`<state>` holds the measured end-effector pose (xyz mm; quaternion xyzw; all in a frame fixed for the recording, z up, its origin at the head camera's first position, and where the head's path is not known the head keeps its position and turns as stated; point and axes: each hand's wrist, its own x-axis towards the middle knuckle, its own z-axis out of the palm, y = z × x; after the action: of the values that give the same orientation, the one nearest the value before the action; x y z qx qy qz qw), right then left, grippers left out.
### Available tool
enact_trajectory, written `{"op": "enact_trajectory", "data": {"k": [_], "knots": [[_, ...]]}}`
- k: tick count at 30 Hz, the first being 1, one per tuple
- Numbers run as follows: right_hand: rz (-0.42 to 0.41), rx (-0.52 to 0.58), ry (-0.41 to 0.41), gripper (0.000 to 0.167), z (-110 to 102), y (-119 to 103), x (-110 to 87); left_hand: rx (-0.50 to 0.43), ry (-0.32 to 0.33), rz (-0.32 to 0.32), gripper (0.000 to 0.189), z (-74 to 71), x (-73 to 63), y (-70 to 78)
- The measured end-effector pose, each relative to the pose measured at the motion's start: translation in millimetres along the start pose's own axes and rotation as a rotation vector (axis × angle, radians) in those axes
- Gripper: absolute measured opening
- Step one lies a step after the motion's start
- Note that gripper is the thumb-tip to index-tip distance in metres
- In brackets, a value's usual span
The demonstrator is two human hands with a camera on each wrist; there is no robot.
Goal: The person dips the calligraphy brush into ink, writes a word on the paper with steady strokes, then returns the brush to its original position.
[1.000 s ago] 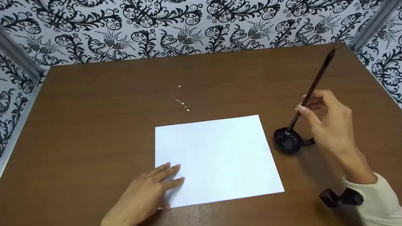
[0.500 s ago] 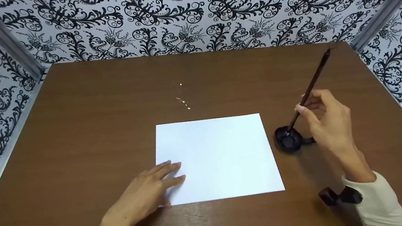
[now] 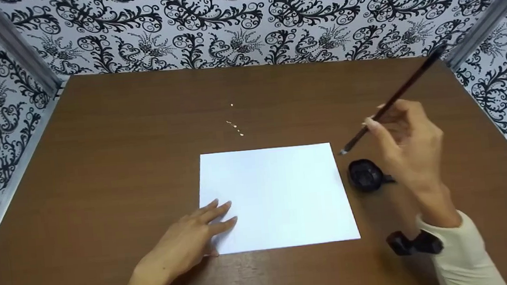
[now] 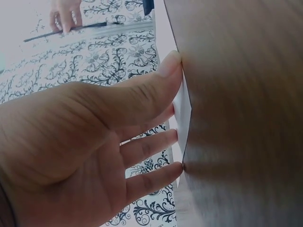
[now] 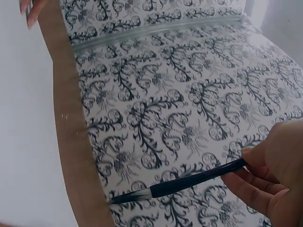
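Observation:
My right hand [image 3: 412, 151] pinches a dark-handled paintbrush [image 3: 402, 89] between thumb and fingers. The brush slants, its bristle end pointing down-left above the table near the paper's upper right corner. Dark bristles and a silvery ferrule [image 5: 147, 193] show in the right wrist view. Just below the brush tip stands a small round black inkwell-like dish [image 3: 366, 176] with a short handle. A blank white sheet of paper [image 3: 281, 195] lies in front of me. My left hand [image 3: 184, 242] rests spread on its lower left corner, with the thumb [image 4: 170, 64] at the near edge.
The brown wooden table [image 3: 120, 140] has a few pale flecks [image 3: 235, 126] beyond the paper. Black-and-white patterned walls [image 3: 243, 24] with grey corner strips enclose its back and sides. A black wrist-worn device [image 3: 413, 242] sits at the right sleeve.
My right hand has lifted the paintbrush out of the black dish and carried its tip up and left, toward the paper. My left hand stays on the sheet.

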<state>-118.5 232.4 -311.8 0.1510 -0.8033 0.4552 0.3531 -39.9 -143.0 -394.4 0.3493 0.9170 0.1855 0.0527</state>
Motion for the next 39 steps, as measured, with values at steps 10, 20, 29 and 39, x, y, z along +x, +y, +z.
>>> {"op": "enact_trajectory", "data": {"k": [10, 20, 29, 39], "knots": [[-0.049, 0.243, -0.045, 0.025, 64, -19, 2.7, 0.004, -0.019, -0.011, 0.063, 0.2, 0.0, 0.4], [-0.097, 0.286, -0.127, 0.022, 119, -31, -0.7, 0.028, -0.002, 0.004, 0.064, -0.4, 0.4, -0.4], [-0.151, 0.269, -0.164, 0.024, 156, -31, -1.7, 0.031, -0.002, -0.001, 0.063, -1.2, 1.4, 0.2], [-0.218, 0.271, -0.233, 0.025, 185, -30, -8.3, 0.035, -0.032, -0.019, 0.063, -2.8, 1.2, -1.2]]}}
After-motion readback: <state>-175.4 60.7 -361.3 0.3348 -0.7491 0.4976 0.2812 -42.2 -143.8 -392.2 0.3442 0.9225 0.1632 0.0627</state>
